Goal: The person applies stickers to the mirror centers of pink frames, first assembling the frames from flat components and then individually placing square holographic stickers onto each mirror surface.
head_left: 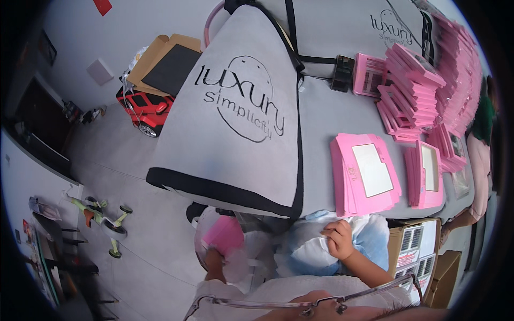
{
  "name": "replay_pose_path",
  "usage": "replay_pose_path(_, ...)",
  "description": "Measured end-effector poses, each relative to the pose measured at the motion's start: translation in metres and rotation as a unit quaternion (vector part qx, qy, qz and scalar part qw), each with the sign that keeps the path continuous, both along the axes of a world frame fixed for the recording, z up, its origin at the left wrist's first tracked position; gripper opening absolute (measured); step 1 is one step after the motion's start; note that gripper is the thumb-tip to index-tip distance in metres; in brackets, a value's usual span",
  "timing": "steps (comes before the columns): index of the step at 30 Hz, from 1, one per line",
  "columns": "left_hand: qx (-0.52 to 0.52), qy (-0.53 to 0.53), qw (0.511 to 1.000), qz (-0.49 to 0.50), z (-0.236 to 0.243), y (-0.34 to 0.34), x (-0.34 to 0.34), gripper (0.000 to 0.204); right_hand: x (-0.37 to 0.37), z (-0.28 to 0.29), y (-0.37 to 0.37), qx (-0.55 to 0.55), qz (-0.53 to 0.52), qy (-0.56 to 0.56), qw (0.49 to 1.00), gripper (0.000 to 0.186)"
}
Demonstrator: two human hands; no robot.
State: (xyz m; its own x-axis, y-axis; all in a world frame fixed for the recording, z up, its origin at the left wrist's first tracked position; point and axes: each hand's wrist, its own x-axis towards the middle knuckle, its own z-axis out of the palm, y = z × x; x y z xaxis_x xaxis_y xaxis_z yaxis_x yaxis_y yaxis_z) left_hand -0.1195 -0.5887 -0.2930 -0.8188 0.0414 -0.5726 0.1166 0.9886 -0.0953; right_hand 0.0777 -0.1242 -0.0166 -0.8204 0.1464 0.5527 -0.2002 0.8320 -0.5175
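Note:
My left hand [213, 263] is low beside my lap and grips a flat pink box [225, 235] that sits in a translucent plastic bag [235, 259]. My right hand [339, 239] rests just below the table's near edge on white and blue cloth [310, 251], with its fingers curled shut and nothing visible in them. Right above that hand, a stack of flat pink window boxes [365, 174] lies on the grey cloth-covered table [321, 117]. A second, smaller stack [426, 176] lies to its right.
Tall piles of pink boxes [415, 85] fill the back right. Another person [482, 144] stands at the table's right end. A black device [342, 72] lies mid-table. A labelled carton [417, 246] is at my right. On the floor to the left are a red toy car [147, 109], a cardboard box [166, 64] and a balance bike [104, 219].

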Motion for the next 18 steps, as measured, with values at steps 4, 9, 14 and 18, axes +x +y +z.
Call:
replay_pose_path(4,-0.026,0.115,0.991,-0.063,0.023,-0.004,0.002,0.031,0.006,-0.007,0.004,-0.002,0.0,0.003,1.0,0.026)
replay_pose_path(9,0.066,0.236,0.969,0.032,0.071,-0.019,0.016,0.024,0.008,-0.006,0.006,-0.034,0.025,0.008,0.999,0.024)
replay_pose_path(14,0.114,0.4,0.897,0.147,0.155,-0.001,0.03,0.019,0.013,-0.009,0.013,-0.047,0.033,0.031,0.998,0.024)
replay_pose_path(18,0.128,0.59,0.797,0.006,0.209,0.0,0.045,0.016,0.015,-0.011,0.014,-0.061,0.05,0.032,0.996,0.024)
